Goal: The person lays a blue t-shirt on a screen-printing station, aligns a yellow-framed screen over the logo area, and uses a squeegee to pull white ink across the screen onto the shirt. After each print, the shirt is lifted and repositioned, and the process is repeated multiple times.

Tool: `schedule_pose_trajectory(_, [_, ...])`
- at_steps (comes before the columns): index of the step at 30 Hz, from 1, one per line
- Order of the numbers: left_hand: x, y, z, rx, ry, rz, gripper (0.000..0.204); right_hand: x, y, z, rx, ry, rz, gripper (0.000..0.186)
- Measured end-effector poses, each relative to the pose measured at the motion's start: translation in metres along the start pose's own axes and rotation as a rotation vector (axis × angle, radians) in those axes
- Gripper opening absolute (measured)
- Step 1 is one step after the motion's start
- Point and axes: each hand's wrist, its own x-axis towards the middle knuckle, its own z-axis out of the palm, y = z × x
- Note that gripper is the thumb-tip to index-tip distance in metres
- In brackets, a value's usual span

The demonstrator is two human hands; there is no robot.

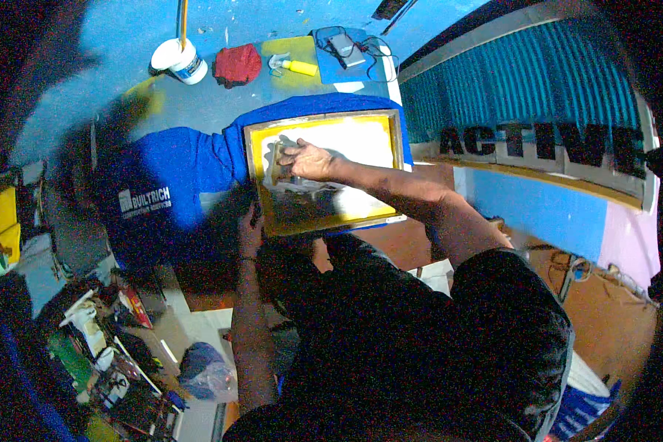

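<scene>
A screen printing frame point(399, 147) with a wooden rim and yellow-edged mesh lies over a blue shirt point(215, 158) on the table. My right hand point(309, 160) reaches across the mesh, its fingers closed on a squeegee point(278, 163) near the frame's left side. The squeegee is partly covered by the fingers, and a pale smear shows on the mesh below it. In shadow, my left hand point(250, 227) is at the frame's near left corner, its fingers bent against the rim. Light print marks the shirt's left part.
At the table's far side stand a white tub point(180, 62) with a stick, a red cloth point(237, 66), a yellow spray bottle point(299, 68) and a grey device point(345, 50) with cables. Clutter point(114, 368) covers the floor at lower left. A slatted window point(523, 88) is at right.
</scene>
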Motion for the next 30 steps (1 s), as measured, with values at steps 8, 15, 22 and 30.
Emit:
schedule_pose_trajectory(8, [-0.005,0.003,0.012,-0.014,0.2,0.003,0.062,-0.128,0.054,0.02,0.068,0.041,-0.065,0.048])
schedule_pose_trajectory(15, [-0.008,0.032,-0.004,-0.143,0.183,0.017,0.058,-0.251,0.097,0.049,0.017,0.013,-0.047,0.051])
schedule_pose_trajectory(22, [-0.009,0.031,-0.002,-0.091,0.202,0.084,0.06,-0.239,0.097,0.006,0.205,-0.106,0.057,0.057])
schedule_pose_trajectory(30, [-0.01,0.034,0.0,-0.021,0.237,0.076,0.061,-0.061,0.037,-0.012,0.073,0.211,-0.131,0.042])
